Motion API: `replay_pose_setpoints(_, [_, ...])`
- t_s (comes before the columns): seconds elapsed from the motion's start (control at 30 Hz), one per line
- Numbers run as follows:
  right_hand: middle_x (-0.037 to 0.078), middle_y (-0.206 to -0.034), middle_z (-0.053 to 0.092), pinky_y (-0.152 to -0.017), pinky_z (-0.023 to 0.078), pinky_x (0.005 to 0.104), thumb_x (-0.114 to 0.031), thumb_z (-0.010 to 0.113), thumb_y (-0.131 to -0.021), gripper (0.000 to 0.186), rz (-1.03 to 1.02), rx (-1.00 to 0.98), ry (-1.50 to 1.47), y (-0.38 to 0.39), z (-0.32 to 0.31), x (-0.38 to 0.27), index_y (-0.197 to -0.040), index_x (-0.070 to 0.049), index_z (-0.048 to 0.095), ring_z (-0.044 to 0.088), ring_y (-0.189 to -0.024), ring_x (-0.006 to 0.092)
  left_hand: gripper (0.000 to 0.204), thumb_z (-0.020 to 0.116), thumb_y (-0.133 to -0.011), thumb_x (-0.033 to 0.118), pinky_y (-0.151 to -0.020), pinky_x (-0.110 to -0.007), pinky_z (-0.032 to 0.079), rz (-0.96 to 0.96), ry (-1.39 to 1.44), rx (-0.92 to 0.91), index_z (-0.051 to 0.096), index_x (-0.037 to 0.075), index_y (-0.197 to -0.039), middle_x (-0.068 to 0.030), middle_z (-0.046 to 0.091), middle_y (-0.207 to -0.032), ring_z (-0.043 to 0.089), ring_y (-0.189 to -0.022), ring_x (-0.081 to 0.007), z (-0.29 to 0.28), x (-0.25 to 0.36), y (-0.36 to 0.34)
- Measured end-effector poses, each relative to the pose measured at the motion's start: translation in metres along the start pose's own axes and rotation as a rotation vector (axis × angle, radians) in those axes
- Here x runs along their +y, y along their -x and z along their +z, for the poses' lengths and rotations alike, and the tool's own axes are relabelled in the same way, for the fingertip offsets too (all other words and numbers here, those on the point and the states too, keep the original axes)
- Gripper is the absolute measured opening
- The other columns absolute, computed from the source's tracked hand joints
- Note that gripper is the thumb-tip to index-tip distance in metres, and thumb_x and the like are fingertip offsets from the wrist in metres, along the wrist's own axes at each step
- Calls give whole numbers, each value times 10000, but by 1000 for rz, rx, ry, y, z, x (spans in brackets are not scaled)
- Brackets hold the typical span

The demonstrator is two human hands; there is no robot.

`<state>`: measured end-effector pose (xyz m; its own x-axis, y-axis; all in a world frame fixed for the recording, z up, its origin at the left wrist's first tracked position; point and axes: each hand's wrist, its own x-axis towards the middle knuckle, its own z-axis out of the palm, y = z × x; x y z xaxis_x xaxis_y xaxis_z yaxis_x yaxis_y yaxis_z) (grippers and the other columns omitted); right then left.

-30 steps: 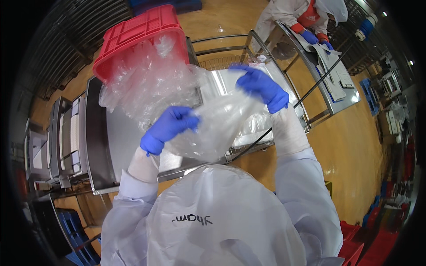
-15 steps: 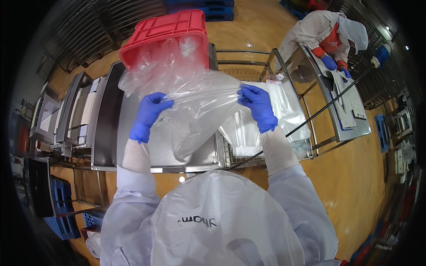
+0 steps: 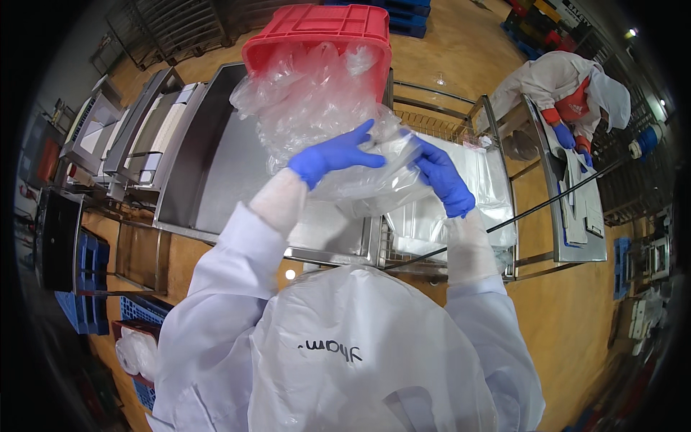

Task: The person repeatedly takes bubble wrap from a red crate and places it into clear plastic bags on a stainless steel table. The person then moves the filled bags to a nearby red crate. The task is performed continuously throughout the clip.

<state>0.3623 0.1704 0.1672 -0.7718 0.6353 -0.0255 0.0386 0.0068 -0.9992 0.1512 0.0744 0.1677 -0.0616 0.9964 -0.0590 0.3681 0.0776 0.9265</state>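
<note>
A clear plastic bag (image 3: 374, 189) is bunched between my hands, over the seam of the metal tray and the wire basket. My right hand (image 3: 445, 178), in a blue glove, grips the bag's right end; its fingertips are partly behind the film. At the bag's left side, my left hand (image 3: 335, 155), gloved the same way, has its fingers stretched out and its thumb apart. Beyond my hands, a heap of loose clear bags (image 3: 306, 101) spills from a tipped red crate (image 3: 324, 25). Flat clear bags (image 3: 471, 173) lie stacked on the right.
The bags rest on a steel tray (image 3: 219, 158) and beside it a wire basket (image 3: 425, 124). Machines with white trays (image 3: 151, 137) stand left. Across on the right, a person in white (image 3: 551, 79) leans over a metal table (image 3: 540, 137) with a clipboard (image 3: 592, 214). A black cable (image 3: 533, 216) crosses at right.
The bag, stretched wide between both hands before, is now gathered up smaller. My left hand has moved right, toward my right hand, and its fingers have opened out. The view has shifted.
</note>
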Motion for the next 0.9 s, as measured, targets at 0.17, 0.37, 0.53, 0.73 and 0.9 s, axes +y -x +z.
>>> replay_pose_setpoints(0.17, [-67, -736, 487, -565, 314, 143, -105, 508, -858, 367, -85, -15, 111, 4, -5, -27, -1226, -108, 507, 383, -629, 18, 356, 637, -757, 77, -723, -215, 450, -42, 544, 50, 566, 47, -1105, -27, 614, -898, 561, -764, -84, -40, -2, -17])
replay_pose_setpoints(0.37, [-14, -826, 563, -701, 393, 185, -122, 541, -858, 299, -222, 28, 93, -4, -25, -17, -1136, -15, 556, 473, -723, 59, 545, 483, -876, 310, -879, -336, 423, 72, 770, 96, 305, 61, -1328, -79, 537, -1155, 556, -958, -171, -98, -4, 4])
replay_pose_setpoints(0.53, [0, -831, 570, -709, 401, 206, -85, 543, -846, 290, -274, 52, 147, -11, -19, -20, -1125, -7, 558, 481, -726, 75, 414, 581, -826, 197, -798, -282, 462, -157, 424, -270, 490, 18, -1189, -84, 613, -992, 596, -838, -152, -59, -5, 24])
replay_pose_setpoints(0.73, [38, -811, 549, -717, 406, 228, -69, 593, -795, 338, -683, 647, 950, -25, 15, -37, -1129, -45, 549, 491, -726, 115, 262, 652, -766, 122, -668, -236, 477, -190, 464, -75, 619, 9, -1001, -40, 631, -780, 584, -693, -114, -55, -23, 35])
replay_pose_setpoints(0.9, [-52, -684, 496, -556, 378, 157, -63, 663, -758, 370, -144, 440, 206, 12, 100, -34, -1108, -52, 545, 419, -583, 7, 238, 619, -787, 69, -690, -247, 476, -160, 1024, 36, 595, -10, -1010, -64, 623, -887, 589, -757, -125, -33, -38, 46])
